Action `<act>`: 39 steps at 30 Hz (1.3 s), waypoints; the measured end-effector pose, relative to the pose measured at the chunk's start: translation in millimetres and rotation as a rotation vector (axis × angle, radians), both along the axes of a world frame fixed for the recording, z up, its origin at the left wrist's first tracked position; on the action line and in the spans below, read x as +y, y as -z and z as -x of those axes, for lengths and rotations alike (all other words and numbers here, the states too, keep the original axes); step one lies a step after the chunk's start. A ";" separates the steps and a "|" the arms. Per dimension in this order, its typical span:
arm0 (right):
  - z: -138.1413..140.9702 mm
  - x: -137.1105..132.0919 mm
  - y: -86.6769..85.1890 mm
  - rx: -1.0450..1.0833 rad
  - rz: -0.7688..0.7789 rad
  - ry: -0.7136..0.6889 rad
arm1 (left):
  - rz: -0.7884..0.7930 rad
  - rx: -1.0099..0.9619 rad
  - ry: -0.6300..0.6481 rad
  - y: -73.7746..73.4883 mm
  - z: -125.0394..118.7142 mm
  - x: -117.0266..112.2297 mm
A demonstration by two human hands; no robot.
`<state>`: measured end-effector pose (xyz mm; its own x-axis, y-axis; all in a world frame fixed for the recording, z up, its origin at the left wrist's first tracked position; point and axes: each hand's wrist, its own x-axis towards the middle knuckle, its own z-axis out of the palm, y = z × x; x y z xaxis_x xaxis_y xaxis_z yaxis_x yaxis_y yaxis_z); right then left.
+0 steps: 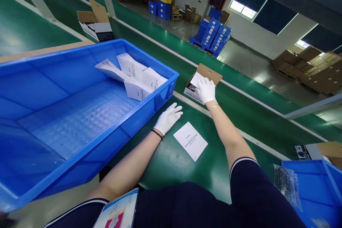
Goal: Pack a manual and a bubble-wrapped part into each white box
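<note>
The open carton (199, 83) sits on the green belt (240, 110), flaps up, with the right hand (206, 90) pressing a white sheet into it, fingers together and flat. One booklet (190, 140) lies unpacked nearby (more wait in the blue bin (80, 114)). The left hand (168, 118) rests palm-down, fingers slightly spread, empty, beside the bin.

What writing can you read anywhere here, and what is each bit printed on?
None of it reads surely.
White booklet on the green table: a small heading and two upside-down lines, too blurred to quote.
Open box under the right hand: dark print along its side, unreadable.
Booklets in the blue bin: small marks, too small.
Badge at the bottom edge: only a picture shows.
The left hand rests on the table, covering no print.
</note>
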<state>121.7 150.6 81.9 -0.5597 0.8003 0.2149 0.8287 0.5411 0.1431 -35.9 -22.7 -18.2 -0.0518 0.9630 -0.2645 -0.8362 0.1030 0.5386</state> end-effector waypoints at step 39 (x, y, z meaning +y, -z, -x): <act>-46.4 -213.0 50.9 -0.105 0.636 0.025 | -0.067 1.282 0.169 -20.5 -27.9 -27.8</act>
